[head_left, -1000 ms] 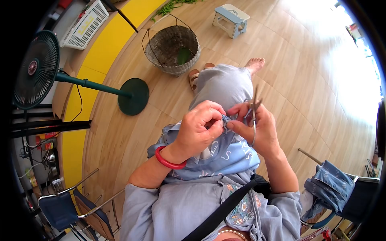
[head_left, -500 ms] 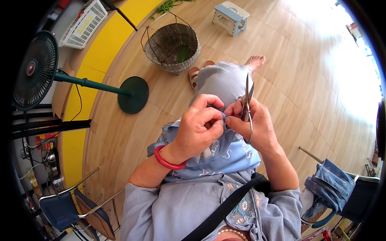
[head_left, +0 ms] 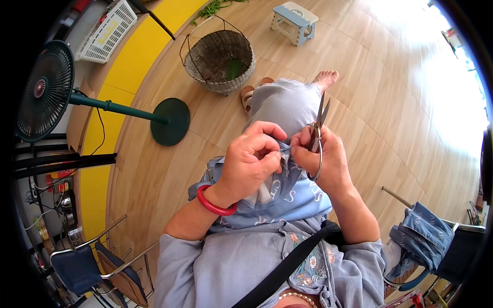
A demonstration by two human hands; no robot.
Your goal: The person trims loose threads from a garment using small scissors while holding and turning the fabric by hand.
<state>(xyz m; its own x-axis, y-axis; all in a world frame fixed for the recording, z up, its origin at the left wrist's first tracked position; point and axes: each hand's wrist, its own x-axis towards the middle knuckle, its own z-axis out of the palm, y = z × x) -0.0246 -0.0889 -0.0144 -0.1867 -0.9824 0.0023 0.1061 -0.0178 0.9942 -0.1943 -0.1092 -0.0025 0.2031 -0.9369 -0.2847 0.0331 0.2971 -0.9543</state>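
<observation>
A pair of metal scissors (head_left: 321, 115) rests in my right hand (head_left: 331, 161), its slightly parted blades pointing away from me. The thumb and forefinger of that same hand pinch an edge of blue lettered cloth (head_left: 303, 200) lying across my lap. My left hand (head_left: 249, 161), with a red bangle (head_left: 215, 206) at the wrist, has its fingers closed on the cloth a little to the left. Between the two hands a short stretch of the edge is pulled up. The exact pinch of my left fingers is partly hidden.
A woven basket (head_left: 226, 59) with a green leaf inside stands ahead on the wooden floor. To the left is a green standing fan (head_left: 172, 121). A small folding stool (head_left: 295, 23) is beyond. At right, more blue cloth (head_left: 421, 238) hangs over a chair.
My right hand and the scissors have shifted slightly to the right, and my left hand slightly left. A wider bit of cloth edge shows between the fingers.
</observation>
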